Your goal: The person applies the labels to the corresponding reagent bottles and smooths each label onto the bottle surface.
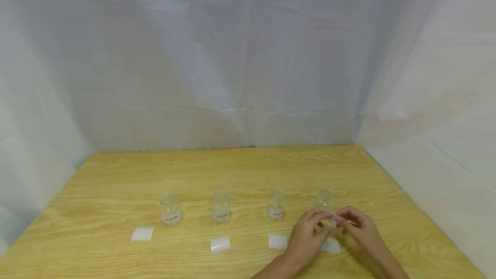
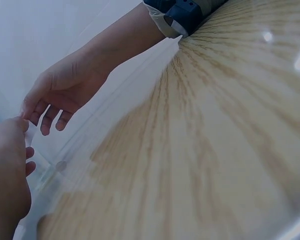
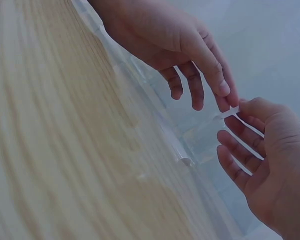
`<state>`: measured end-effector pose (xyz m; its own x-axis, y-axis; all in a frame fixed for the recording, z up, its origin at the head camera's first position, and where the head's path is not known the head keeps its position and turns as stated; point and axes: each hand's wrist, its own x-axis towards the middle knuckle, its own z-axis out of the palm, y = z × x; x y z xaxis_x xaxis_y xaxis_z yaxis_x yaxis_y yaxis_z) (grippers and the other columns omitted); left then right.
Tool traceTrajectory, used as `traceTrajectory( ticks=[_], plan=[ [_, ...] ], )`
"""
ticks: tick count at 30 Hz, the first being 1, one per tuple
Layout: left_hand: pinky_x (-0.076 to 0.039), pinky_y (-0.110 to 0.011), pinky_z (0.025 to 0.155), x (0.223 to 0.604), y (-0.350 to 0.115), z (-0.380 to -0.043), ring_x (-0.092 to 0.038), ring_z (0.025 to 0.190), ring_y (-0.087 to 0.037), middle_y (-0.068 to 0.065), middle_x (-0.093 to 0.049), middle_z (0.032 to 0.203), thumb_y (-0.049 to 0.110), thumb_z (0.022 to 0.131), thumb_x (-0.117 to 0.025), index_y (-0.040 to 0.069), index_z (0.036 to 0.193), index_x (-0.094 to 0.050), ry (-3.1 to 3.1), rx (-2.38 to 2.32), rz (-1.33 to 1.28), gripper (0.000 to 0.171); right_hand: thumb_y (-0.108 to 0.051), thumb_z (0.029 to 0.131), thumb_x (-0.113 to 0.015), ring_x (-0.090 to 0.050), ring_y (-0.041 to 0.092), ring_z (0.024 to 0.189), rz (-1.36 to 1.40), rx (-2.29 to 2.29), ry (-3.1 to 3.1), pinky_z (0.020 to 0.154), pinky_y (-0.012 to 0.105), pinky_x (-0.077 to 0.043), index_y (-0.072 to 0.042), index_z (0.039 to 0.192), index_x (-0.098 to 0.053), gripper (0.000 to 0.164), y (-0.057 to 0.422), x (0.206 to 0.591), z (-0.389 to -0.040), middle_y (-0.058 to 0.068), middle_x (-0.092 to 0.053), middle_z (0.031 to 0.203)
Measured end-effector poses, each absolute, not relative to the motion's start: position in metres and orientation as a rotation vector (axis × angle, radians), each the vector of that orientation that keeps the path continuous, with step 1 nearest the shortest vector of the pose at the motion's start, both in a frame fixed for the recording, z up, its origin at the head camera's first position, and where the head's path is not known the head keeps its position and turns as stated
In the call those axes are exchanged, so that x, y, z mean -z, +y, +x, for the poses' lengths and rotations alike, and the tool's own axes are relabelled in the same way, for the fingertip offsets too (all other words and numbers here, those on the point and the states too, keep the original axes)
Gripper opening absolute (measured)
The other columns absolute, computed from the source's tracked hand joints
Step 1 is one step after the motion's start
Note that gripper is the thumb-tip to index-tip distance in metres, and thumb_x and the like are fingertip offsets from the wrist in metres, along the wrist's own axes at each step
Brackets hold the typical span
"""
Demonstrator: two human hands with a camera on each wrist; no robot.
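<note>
My left hand [image 1: 308, 236] and right hand [image 1: 360, 229] meet at the right, in front of the fourth glass jar [image 1: 324, 196]. Between their fingertips is a small white label [image 1: 332, 220], pinched by both thumbs and forefingers. In the right wrist view the label [image 3: 229, 113] shows as a thin white strip at the right fingertips, while the other fingers of both hands are spread loosely. A white paper piece [image 1: 331, 245] lies below the hands on the table, partly hidden by the left hand.
Three more clear jars, each with a printed white label, stand in a row to the left: one jar [image 1: 276, 203], another jar [image 1: 221, 206] and a leftmost jar [image 1: 169, 208]. White paper pieces [image 1: 220, 244] lie before them on the wooden table [image 1: 186, 261]. White sheeting [image 1: 232, 76] surrounds the table.
</note>
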<state>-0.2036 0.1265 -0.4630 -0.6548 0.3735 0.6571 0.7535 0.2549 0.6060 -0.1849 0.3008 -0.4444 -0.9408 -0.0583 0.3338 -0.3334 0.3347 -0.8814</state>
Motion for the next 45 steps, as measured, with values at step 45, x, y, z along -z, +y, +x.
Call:
traceTrajectory(
  ticks=[45],
  plan=[
    [-0.043,-0.015,0.052,0.459,0.132,-0.209,-0.049,0.061,0.001,0.011,-0.061,0.078,0.009,0.081,-0.070,0.008,0.098,-0.064,-2.137,2.006,-0.544,0.019,-0.003,0.088,-0.060,-0.055,0.013,0.066,0.197,-1.556,-2.378,0.055,0.027,-0.050,0.004,0.090,-0.060,0.008,0.296,0.442,-0.184,0.007,-0.058,0.074]
  ],
)
